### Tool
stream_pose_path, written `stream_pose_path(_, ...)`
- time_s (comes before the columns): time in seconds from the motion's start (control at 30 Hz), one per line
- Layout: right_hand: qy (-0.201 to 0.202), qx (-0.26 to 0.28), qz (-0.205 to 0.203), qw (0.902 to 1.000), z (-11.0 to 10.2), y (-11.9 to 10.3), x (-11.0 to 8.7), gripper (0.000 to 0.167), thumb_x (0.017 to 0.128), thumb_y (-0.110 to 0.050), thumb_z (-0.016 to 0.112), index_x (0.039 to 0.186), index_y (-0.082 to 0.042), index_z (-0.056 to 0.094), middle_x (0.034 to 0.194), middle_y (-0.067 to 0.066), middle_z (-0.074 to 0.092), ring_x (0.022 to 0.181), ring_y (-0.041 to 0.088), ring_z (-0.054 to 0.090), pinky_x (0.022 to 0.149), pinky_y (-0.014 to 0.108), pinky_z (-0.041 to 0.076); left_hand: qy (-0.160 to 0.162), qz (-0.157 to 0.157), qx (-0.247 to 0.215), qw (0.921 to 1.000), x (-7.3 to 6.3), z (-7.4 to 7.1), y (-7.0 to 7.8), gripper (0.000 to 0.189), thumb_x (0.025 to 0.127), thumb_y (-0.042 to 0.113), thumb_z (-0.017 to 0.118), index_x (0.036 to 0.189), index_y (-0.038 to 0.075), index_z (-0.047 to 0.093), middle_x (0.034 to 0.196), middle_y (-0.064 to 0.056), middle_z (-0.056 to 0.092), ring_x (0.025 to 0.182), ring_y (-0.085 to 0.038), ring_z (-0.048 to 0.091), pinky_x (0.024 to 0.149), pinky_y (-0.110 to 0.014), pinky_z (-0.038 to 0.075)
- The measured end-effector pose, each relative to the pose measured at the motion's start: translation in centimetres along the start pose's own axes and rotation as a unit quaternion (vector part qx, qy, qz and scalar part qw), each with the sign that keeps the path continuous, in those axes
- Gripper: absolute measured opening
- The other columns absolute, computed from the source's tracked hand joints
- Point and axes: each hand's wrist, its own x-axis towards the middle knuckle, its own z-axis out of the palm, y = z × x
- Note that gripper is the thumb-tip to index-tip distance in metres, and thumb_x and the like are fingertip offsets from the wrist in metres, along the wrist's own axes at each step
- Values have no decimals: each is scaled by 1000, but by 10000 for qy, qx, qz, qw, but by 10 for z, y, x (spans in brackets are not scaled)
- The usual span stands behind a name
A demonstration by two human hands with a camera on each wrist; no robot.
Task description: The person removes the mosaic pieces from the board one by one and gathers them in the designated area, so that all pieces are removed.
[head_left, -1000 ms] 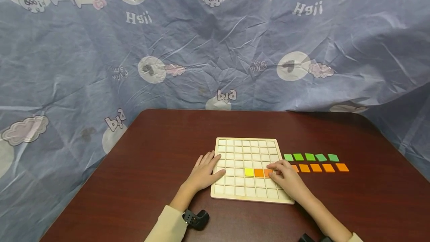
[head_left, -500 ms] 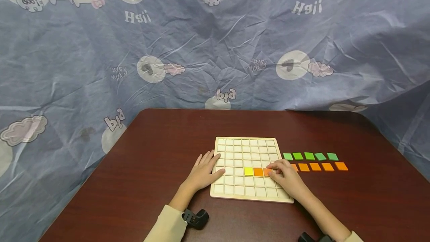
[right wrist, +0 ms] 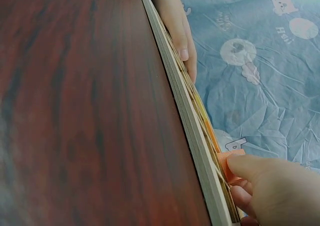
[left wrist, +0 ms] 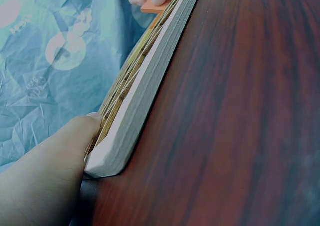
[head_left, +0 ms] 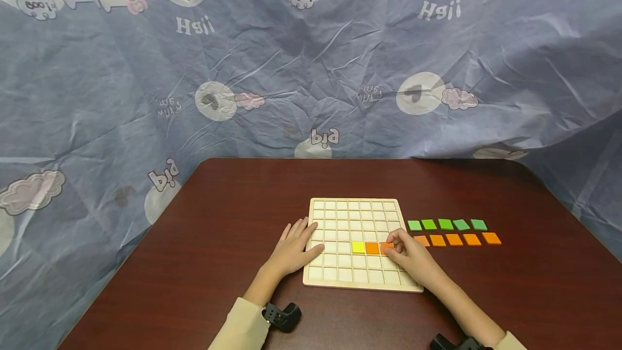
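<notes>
A light wooden grid board (head_left: 336,274) lies on the table. My left hand (head_left: 292,250) rests along its left edge with the fingers spread and straight. In one row of cells sit a yellow tile (head_left: 358,247) and, to its right, an orange tile (head_left: 371,248). Just right of these, my right hand (head_left: 415,258) pinches another orange tile (head_left: 385,247) between thumb and fingers. The right wrist view shows this held orange tile (right wrist: 233,169) tipped up over the board, thumb on its face. Part of it is hidden by the fingers.
Right of the board lie two rows of loose tiles: green tiles (head_left: 445,224) behind and orange tiles (head_left: 454,240) in front. One front-row tile sits close behind the right hand. The dark wooden table (head_left: 233,220) ends at a hanging patterned cloth (head_left: 272,69).
The right hand's fingers have lifted and tilted slightly at the same cell, with the orange tile still pinched. The left hand stays put. The whole view has shifted slightly.
</notes>
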Motion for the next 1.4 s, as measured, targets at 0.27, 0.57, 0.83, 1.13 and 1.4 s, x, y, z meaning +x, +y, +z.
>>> stream_pose_path(0.27, -276, 18, 99, 9996, -22, -5, 2, 21, 87, -26, 61, 103, -13, 58, 81, 1, 56, 64, 5, 45, 53, 20, 38, 3, 25, -33, 10000, 0, 1, -2, 65, 90, 56, 39, 143, 19, 31, 150, -11, 24, 140, -26, 18, 114, -47, 8)
stream_pose_path(0.57, -338, -387, 583, 9970, -61, 12, -9, 32, 88, -35, 57, 107, -9, 59, 82, 3, 62, 67, 6, 50, 55, 22, 38, -103, -72, 21, 9999, 1, 0, -1, 65, 90, 57, 37, 144, 23, 27, 152, -8, 20, 141, -23, 15, 115, -45, 6)
stream_pose_path(0.83, -447, -712, 526, 9951, -67, 32, -22, 26, 89, -33, 57, 104, -12, 60, 89, 1, 63, 67, 0, 50, 57, 20, 40, -81, -74, 38, 9999, 2, 0, -2, 65, 90, 58, 36, 144, 23, 28, 152, -8, 20, 142, -22, 15, 115, -44, 5)
stream_pose_path(1.13, -291, -894, 312, 9951, -64, 43, -25, 22, 88, -32, 58, 101, -14, 63, 81, -3, 54, 68, 0, 42, 57, 19, 34, -52, -1, -24, 10000, 0, -1, 1, 65, 90, 57, 37, 143, 20, 30, 151, -9, 22, 141, -24, 17, 115, -46, 7)
stream_pose_path(1.4, -178, -951, -8, 9953, -63, 45, -26, 14, 88, -26, 59, 97, -17, 65, 87, -4, 54, 69, -1, 40, 57, 19, 33, -74, -9, -48, 10000, -1, -2, 0, 65, 90, 56, 38, 143, 20, 30, 151, -9, 22, 141, -25, 16, 115, -46, 7)
